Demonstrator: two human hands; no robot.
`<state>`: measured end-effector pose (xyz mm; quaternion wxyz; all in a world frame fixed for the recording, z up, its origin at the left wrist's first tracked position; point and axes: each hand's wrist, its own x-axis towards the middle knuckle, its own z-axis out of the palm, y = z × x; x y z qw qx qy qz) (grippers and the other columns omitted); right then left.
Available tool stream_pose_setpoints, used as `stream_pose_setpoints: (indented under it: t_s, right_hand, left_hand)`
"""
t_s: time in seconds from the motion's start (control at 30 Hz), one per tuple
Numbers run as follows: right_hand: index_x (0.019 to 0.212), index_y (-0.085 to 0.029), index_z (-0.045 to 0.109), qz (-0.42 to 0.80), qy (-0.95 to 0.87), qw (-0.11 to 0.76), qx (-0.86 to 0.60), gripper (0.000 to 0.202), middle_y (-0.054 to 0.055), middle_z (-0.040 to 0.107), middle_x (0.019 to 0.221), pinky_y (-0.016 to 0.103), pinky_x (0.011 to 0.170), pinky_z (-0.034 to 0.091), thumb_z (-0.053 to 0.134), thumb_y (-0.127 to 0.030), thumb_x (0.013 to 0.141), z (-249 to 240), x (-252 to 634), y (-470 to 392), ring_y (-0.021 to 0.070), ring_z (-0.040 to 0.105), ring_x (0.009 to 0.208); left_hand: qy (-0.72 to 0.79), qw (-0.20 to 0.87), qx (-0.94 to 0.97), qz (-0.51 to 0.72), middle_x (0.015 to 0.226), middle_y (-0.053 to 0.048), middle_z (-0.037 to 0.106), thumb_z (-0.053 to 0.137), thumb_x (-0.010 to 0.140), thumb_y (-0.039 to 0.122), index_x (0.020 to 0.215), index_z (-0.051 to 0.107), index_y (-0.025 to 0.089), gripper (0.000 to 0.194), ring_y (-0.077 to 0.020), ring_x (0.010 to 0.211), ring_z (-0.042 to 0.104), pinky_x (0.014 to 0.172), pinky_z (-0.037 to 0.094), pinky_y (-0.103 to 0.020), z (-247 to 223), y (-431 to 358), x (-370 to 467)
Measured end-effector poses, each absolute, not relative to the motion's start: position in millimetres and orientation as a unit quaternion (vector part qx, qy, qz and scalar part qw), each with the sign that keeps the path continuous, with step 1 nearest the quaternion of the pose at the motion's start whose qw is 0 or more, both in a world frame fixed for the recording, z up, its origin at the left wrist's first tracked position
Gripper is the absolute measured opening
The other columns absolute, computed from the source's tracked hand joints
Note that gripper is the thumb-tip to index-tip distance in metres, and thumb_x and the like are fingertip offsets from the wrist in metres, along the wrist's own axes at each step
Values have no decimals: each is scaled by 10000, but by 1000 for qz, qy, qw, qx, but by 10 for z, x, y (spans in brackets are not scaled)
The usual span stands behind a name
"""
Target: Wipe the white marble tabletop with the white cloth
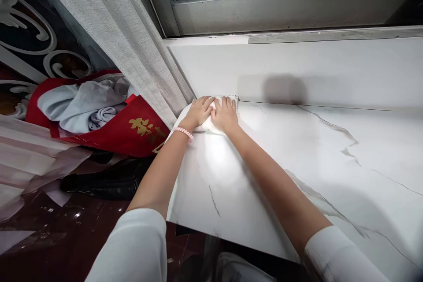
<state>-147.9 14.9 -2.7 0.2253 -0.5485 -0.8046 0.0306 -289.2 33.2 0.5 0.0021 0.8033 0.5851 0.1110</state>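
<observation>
A bunched white cloth [210,126] lies at the far left corner of the white marble-patterned countertop [264,158]. My left hand [198,112], with a pink coiled band on the wrist, holds the cloth down, its fingers angled to the right. Close against it, my right hand [225,114] grips the same cloth from above, fingers pointing away from me. The two hands nearly touch at the thumbs. Part of the cloth is hidden beneath both palms; its dark-edged border [235,97] shows just beyond the right fingertips.
A pale curtain [132,35] hangs along the counter's left end. Left of it, a red bag [115,134] holds light grey fabric [89,101], with a black object [105,180] below. At the back rises a white backsplash [330,66] under a metal-framed window [280,13].
</observation>
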Motion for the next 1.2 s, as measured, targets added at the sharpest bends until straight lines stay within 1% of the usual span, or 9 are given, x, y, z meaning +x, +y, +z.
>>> stream_pose_setpoints:
  t_s: [0.17, 0.33, 0.43, 0.6, 0.7, 0.87, 1.03, 1.13, 1.2]
  right_hand:
    - [1416, -44, 451, 36, -808, 234, -539, 524, 246, 414, 1470, 535, 1143, 151, 381, -260, 944, -50, -1561, -164, 337, 304, 1398]
    - [1429, -22, 428, 34, -816, 242, -524, 543, 270, 396, 1476, 557, 1138, 155, 373, -280, 955, -53, -1637, -692, 356, 295, 1403]
    - [1439, -21, 413, 40, -827, 236, -509, 546, 266, 390, 1483, 571, 1136, 156, 358, -284, 964, -37, -1610, -1025, 354, 291, 1406]
    - [1458, -29, 392, 63, -854, 215, -470, 548, 267, 361, 1502, 551, 1149, 154, 347, -285, 976, 22, -1481, -1535, 348, 272, 1421]
    - [1460, -30, 389, 77, -862, 208, -455, 550, 261, 350, 1512, 552, 1154, 155, 364, -283, 973, 50, -1342, -1799, 345, 265, 1427]
    - [1476, -80, 382, 86, -886, 188, -416, 554, 218, 327, 1538, 532, 1162, 183, 331, -321, 980, 44, -994, -2094, 325, 233, 1447]
    - [1495, -97, 356, 110, -890, 162, -412, 568, 218, 276, 1560, 495, 1175, 171, 321, -339, 982, 61, -747, -2092, 319, 185, 1462]
    - [1506, -105, 331, 132, -875, 127, -448, 578, 221, 223, 1577, 511, 1166, 172, 342, -331, 973, 93, -731, -1863, 332, 133, 1470]
    - [1503, -118, 335, 144, -855, 108, -486, 566, 215, 230, 1577, 519, 1157, 182, 340, -299, 967, 105, -741, -1609, 328, 140, 1470]
  left_hand:
    - [582, -1, 807, 100, 1463, -127, 444, 277, 972, 238, 1430, 396, 156, 480, -249, 1360, 369, 1130, 271, -455, 24, 0, -2988]
    - [595, 1, 798, 96, 1476, -106, 428, 277, 982, 253, 1432, 382, 209, 464, -234, 1375, 349, 1137, 256, -475, 19, -532, -3088]
    - [610, -8, 788, 86, 1492, -114, 407, 270, 988, 263, 1444, 363, 202, 470, -236, 1394, 324, 1144, 240, -484, 34, -936, -3075]
    - [647, -21, 759, 64, 1519, -137, 371, 249, 984, 256, 1464, 341, 165, 497, -250, 1418, 299, 1156, 221, -490, 84, -1608, -2936]
    - [667, -23, 743, 61, 1517, -136, 378, 254, 977, 263, 1462, 354, 163, 505, -262, 1419, 306, 1158, 228, -490, 96, -1954, -2787]
    - [686, -26, 722, 83, 1517, -154, 372, 240, 980, 282, 1465, 353, 161, 513, -283, 1426, 295, 1149, 231, -530, 62, -2390, -2463]
    - [682, -12, 726, 91, 1512, -166, 368, 238, 983, 283, 1469, 344, 151, 515, -294, 1433, 272, 1147, 224, -549, 43, -2421, -2252]
    - [667, -1, 740, 88, 1506, -173, 372, 261, 979, 286, 1465, 349, 145, 513, -309, 1424, 285, 1143, 228, -554, 45, -2161, -2192]
    - [661, -2, 745, 92, 1497, -169, 384, 271, 978, 291, 1459, 355, 154, 507, -314, 1415, 298, 1136, 236, -559, 47, -1881, -2142]
